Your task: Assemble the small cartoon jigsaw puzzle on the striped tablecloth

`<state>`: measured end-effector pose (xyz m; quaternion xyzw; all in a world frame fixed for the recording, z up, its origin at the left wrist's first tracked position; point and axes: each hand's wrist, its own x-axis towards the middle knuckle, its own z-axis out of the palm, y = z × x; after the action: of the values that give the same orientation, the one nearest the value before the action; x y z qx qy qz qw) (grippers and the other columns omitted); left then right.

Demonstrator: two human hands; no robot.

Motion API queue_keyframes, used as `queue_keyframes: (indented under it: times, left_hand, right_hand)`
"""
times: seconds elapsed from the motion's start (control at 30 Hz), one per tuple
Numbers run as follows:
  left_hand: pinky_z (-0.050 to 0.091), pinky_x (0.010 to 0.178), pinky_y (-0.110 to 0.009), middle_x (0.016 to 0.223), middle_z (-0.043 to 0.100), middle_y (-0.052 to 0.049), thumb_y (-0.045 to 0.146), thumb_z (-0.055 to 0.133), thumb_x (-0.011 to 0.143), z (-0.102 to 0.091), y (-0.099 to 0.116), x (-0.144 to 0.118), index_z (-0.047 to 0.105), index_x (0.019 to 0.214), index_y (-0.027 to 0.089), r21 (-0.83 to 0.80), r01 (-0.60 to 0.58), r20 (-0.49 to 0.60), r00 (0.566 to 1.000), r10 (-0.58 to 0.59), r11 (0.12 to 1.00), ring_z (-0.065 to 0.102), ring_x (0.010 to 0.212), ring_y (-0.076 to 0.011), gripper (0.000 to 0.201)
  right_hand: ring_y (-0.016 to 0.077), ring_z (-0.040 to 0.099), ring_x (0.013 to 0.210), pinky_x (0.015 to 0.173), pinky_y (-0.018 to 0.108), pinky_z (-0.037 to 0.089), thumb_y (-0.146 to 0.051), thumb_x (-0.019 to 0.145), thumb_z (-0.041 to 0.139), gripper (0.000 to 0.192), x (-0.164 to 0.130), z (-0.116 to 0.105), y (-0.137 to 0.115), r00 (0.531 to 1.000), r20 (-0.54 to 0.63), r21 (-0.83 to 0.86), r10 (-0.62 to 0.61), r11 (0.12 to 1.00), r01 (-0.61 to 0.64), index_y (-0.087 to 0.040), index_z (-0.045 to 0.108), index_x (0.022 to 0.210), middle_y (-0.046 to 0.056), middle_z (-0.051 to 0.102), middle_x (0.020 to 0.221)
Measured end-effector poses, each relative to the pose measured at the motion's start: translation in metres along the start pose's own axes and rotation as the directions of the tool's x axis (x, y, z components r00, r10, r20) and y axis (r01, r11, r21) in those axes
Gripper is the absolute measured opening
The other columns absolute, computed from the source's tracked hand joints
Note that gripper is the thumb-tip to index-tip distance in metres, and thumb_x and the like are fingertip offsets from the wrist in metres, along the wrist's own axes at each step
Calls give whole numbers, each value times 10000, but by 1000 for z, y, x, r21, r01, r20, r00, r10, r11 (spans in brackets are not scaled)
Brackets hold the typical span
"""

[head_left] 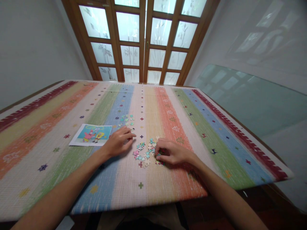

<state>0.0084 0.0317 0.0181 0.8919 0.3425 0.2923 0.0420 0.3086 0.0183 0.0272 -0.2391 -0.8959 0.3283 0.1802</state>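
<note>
My left hand hovers over or rests on the cloth beside the printed picture, its index finger stretched out and thumb apart, with nothing visible in it. A loose pile of jigsaw puzzle pieces, in turquoise, pink and beige, lies between my two hands. At the pile's right side, my right hand has its fingers curled and the thumb close to the index finger. Colourful puzzle pieces show at those fingertips, partly hidden by the hand. Beyond my left hand lies a smaller group of mostly turquoise pieces.
The printed cartoon picture lies flat left of my left hand. A striped tablecloth covers the table, its near edge just before my body. A glass panel leans by the right wall. Wooden glazed doors stand behind the table.
</note>
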Motion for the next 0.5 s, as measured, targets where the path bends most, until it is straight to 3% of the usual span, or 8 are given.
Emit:
queue_keyframes:
  times: [0.13,0.27,0.37,0.5]
  left_hand:
    - [497,740,-343,849,662,-73,245,531,984,9,26,3,722,1066,165,-237,5,30,1000,2,971,598,816,-193,223]
    - [522,757,-357,917,705,-82,308,623,961,20,50,3,703,1139,182,-368,12,26,1000,-2,930,632,846,-200,232]
    - [528,731,-328,898,722,-66,302,650,961,26,59,2,682,1181,172,-426,15,-13,1000,-23,905,637,782,-173,257]
    - [516,681,-282,868,727,-50,249,638,960,26,60,3,699,1087,158,-467,86,-8,995,-102,880,627,703,-137,168]
  right_hand:
    - [167,602,799,765,325,478,-267,900,685,80,0,2,-3,991,-96,104,90,991,-80,-206,680,952,32,681,883]
    - [150,588,741,700,301,466,-330,911,690,144,2,6,-4,969,-167,232,182,962,-141,-201,697,976,27,682,847]
    - [143,577,728,693,296,455,-380,893,719,189,4,9,-4,951,-213,304,224,940,-154,-195,698,928,19,681,819]
    - [150,600,746,705,305,467,-424,870,742,237,7,12,-5,932,-244,372,270,913,-167,-194,689,889,26,691,832]
